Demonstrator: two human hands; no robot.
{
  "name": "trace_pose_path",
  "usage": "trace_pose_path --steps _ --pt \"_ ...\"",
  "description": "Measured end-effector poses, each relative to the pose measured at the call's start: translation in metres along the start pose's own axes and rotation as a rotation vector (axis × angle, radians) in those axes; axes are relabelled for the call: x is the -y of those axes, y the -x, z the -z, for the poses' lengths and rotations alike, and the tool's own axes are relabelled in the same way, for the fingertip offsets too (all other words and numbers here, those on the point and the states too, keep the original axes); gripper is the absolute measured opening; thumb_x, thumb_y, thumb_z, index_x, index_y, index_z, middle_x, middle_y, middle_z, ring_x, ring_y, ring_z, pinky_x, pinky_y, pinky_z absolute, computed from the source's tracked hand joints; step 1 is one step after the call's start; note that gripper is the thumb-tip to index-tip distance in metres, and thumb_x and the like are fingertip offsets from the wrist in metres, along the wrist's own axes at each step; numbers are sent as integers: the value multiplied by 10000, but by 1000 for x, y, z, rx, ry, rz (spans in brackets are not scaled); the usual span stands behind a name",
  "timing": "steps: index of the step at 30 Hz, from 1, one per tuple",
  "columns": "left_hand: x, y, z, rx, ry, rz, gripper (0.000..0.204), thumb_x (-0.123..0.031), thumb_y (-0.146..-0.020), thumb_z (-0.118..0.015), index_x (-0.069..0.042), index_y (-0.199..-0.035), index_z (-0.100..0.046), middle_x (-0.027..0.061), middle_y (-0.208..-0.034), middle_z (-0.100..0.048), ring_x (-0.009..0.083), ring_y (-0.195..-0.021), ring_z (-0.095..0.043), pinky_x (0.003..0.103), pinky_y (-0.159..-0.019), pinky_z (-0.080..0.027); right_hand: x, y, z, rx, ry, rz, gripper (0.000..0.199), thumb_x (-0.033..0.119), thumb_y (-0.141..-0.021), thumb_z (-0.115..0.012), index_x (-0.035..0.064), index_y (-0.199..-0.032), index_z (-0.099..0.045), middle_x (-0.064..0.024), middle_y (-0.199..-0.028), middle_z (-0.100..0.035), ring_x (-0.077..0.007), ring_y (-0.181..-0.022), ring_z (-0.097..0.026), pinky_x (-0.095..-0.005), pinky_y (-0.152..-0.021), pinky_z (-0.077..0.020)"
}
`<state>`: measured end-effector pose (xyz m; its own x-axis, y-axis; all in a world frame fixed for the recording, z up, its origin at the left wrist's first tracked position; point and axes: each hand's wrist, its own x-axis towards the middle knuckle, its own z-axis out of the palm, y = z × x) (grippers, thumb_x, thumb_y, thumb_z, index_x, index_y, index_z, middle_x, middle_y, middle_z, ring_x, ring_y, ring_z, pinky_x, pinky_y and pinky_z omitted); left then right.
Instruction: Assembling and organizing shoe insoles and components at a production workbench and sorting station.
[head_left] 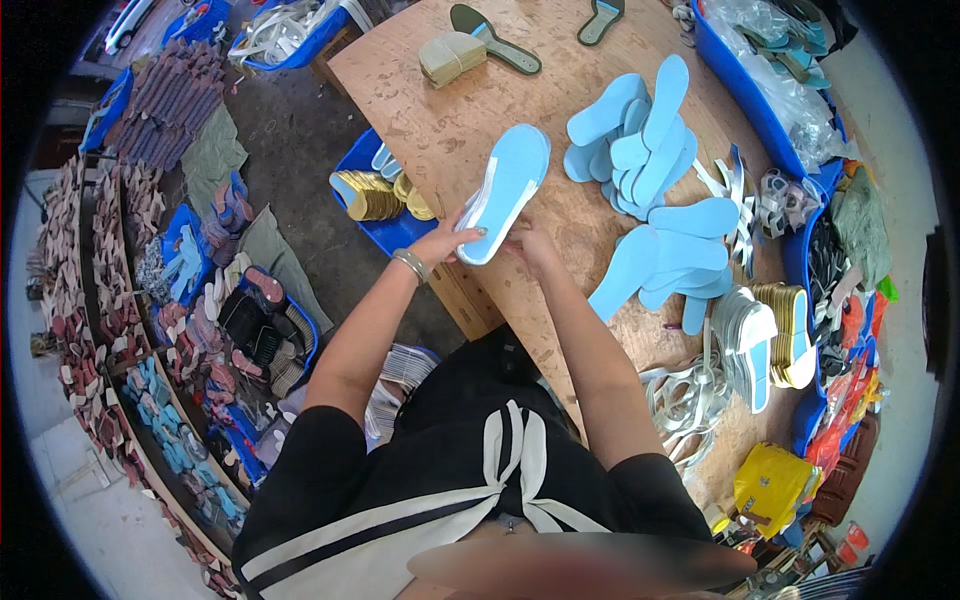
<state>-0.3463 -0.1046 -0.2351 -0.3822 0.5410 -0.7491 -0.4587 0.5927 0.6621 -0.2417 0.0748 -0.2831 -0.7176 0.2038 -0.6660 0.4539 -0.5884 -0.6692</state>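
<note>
Both my hands hold one light blue shoe insole (pixel 508 185) with a white strip along its edge, just above the wooden table (pixel 470 110). My left hand (pixel 447 240) grips its near end from the left; a metal bangle sits on that wrist. My right hand (pixel 528 240) pinches the same end from the right. Piles of light blue insoles (pixel 640 130) and more of them (pixel 672 255) lie to the right on the table.
A stack of finished soles with gold undersides (pixel 770 335) and white straps (pixel 690 395) lie at the right. Blue bins (pixel 385 225) hold gold insoles at left and bagged parts at far right. Dark green insoles (pixel 495 40) lie far off. Racks of sandals line the floor at left.
</note>
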Motion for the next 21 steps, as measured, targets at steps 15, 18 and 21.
trace_pose_path --steps 15,18,21 --pt "-91 -44 135 -38 142 -83 548 -362 -817 -607 -78 -1264 -468 54 -1135 -568 191 -1014 -555 368 -873 -450 90 -87 -101 159 -233 263 327 225 -891 -547 63 -1175 -540 -108 -1114 -588 -230 -998 -579 -396 -819 -500" --pt "-107 -61 173 -116 124 39 530 -432 -792 -626 -134 -1215 -510 62 -1109 -582 210 -967 -563 377 -804 -451 97 -99 -121 190 67 268 438 32 -681 -614 17 -1112 -539 -105 -914 -611 -242 -774 -578 -378 -639 -488" --pt "-96 -76 174 -119 103 55 552 -417 -810 -625 -142 -1261 -467 48 -1094 -586 198 -955 -565 370 -777 -451 89 -89 -121 75 411 210 343 60 -686 -630 38 -1027 -605 -151 -834 -615 -253 -666 -593 -382 -577 -483"
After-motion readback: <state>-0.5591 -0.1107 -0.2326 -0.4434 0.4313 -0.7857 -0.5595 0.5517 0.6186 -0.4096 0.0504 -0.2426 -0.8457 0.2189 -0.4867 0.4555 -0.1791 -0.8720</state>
